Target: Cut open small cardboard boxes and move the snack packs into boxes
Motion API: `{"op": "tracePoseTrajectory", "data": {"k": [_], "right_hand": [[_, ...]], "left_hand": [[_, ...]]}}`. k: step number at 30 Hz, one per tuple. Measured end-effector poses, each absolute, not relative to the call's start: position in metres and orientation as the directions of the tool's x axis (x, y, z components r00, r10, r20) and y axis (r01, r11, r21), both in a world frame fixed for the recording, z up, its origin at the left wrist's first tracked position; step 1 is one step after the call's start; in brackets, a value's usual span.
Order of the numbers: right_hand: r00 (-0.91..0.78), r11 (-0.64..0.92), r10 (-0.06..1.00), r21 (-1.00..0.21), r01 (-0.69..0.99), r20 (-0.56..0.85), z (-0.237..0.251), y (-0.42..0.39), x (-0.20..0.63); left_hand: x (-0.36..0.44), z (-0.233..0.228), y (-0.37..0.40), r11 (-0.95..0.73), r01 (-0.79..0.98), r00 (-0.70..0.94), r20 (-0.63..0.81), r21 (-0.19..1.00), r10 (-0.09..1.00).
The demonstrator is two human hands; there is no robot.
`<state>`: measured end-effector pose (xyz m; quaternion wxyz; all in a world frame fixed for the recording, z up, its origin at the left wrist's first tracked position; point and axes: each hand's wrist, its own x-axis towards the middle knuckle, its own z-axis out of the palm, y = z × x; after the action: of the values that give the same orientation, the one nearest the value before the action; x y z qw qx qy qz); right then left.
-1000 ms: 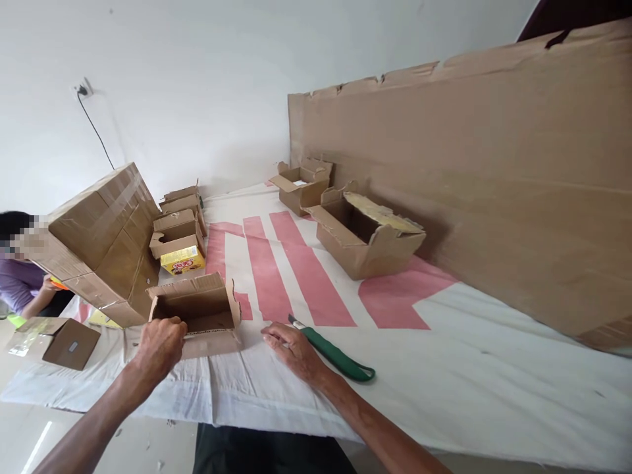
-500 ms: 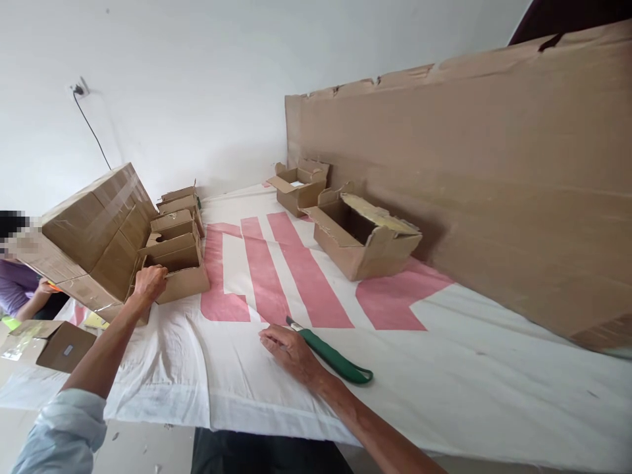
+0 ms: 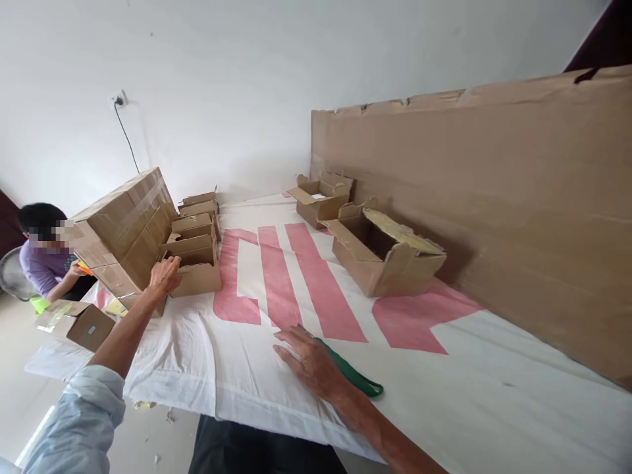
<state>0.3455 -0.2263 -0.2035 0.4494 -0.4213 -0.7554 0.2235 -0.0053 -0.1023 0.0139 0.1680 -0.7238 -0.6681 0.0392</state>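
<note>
touching open cardboard box at left with left hand | cannot tell if pinching | with grip of right hand spread beside green-handled tool, near on tabletop

Open box: plain brown cardboard, rectangular, left of centre in the frame. It stands upright on the counter, its mouth facing up, its long front wall turned toward the viewer. The far side rises above the near rim; the left front corner is hidden by the left hand.

Green-handled tool: long, slim and slightly curved, lying aslant just right of the lower centre. The looped end points lower right; the right hand covers much of the opposite end.
</note>
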Motion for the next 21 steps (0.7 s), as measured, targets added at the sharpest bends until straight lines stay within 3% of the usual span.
{"op": "tracePoseTrajectory", "data": {"k": [4,8,10,12,16,18,21], "right_hand": [[-0.158,0.531,0.801,-0.562,0.634,0.578,-0.211,-0.241,0.385],[-0.173,0.470,0.810,-0.443,0.763,0.561,-0.239,-0.256,0.427],[-0.187,0.451,0.819,-0.407,0.794,0.543,-0.251,-0.264,0.440],[-0.200,0.447,0.818,-0.378,0.811,0.539,-0.258,-0.271,0.446],[-0.201,0.456,0.782,-0.323,0.829,0.590,-0.259,-0.278,0.445],[-0.189,0.444,0.771,-0.301,0.844,0.608,-0.258,-0.279,0.442],[-0.184,0.435,0.770,-0.292,0.852,0.611,-0.257,-0.279,0.439]], "left_hand": [[0.012,-0.008,-0.148,-0.082,0.954,0.165,0.279,-0.287,0.946],[0.030,-0.063,-0.221,-0.434,0.854,0.514,0.335,-0.287,0.790],[0.023,-0.082,-0.253,-0.533,0.798,0.602,0.321,-0.282,0.731],[-0.002,-0.081,-0.276,-0.438,0.860,0.509,0.361,-0.263,0.782],[-0.093,-0.029,-0.295,0.137,0.963,-0.037,0.390,-0.233,0.920],[-0.139,0.003,-0.294,0.347,0.897,-0.258,0.315,-0.273,0.913],[-0.190,0.039,-0.284,0.425,0.817,-0.400,0.149,-0.389,0.905]]}}
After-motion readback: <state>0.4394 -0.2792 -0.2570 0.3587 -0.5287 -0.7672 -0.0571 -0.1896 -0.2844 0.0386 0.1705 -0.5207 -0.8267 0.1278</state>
